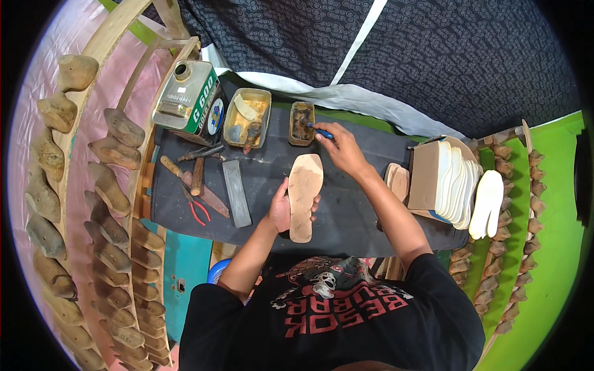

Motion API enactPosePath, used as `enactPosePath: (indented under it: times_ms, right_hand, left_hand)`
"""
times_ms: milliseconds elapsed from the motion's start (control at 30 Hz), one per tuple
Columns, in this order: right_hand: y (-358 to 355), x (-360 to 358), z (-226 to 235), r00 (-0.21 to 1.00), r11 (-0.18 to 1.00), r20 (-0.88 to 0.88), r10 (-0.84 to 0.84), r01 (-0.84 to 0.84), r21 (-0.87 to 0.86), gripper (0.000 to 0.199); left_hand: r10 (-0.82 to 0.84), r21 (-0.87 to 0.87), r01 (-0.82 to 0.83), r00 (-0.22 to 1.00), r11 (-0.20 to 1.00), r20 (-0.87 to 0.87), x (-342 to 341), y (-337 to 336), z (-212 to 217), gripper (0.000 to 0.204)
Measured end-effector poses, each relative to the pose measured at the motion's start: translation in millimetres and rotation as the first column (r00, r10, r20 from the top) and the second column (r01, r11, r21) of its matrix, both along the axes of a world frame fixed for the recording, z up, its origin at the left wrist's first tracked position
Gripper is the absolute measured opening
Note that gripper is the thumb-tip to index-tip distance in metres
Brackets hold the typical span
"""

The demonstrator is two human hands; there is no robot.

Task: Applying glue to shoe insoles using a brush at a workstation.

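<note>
left hand grips the tan insole flat for steadiness; right hand pinches a blue-handled brush, dipping into the far small tin.

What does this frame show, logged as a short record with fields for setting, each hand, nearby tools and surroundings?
Setting: dark work mat on a bench, seen from above
Left hand: left hand holds a tan shoe insole from its side
Right hand: right hand grips a blue-handled brush, tip at a small glue tin
Tools: red-handled pliers, flat sharpening stone, larger tray, metal can
Surroundings: stacked white insoles at right; wooden shoe lasts on racks at left
</note>
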State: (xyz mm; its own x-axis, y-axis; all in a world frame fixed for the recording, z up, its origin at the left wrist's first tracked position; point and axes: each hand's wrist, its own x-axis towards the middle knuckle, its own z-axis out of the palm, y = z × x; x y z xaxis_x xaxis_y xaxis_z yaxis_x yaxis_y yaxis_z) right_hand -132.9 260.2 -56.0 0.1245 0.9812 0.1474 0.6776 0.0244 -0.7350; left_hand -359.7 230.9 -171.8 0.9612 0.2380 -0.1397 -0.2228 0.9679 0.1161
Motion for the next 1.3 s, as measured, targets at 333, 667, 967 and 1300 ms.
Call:
enactPosePath:
  times_ms: [333,667,967,1300]
  right_hand:
    - [-21.8,-0.5,39.0,0.993,0.997,0.094,0.067,-0.070,0.022,0.028]
    - [-86.4,17.6,103.6,0.925,0.955,0.240,0.293,-0.272,-0.118,0.028]
    - [-152.1,32.9,118.1,0.853,0.893,0.269,0.448,-0.418,-0.166,0.026]
    - [-192.2,60.7,125.9,0.845,0.879,0.241,0.477,-0.453,-0.151,0.026]
  left_hand:
    - [-0.001,0.014,0.001,1.000,1.000,-0.010,-1.4,-3.0,0.9,0.083]
    - [-0.103,0.056,0.102,0.994,0.993,0.019,22.3,-7.1,7.7,0.084]
    - [-0.159,0.050,0.158,0.987,0.986,0.028,49.0,-33.1,28.0,0.085]
    - [-0.167,0.188,0.171,0.985,0.967,-0.041,70.5,-73.3,40.0,0.086]
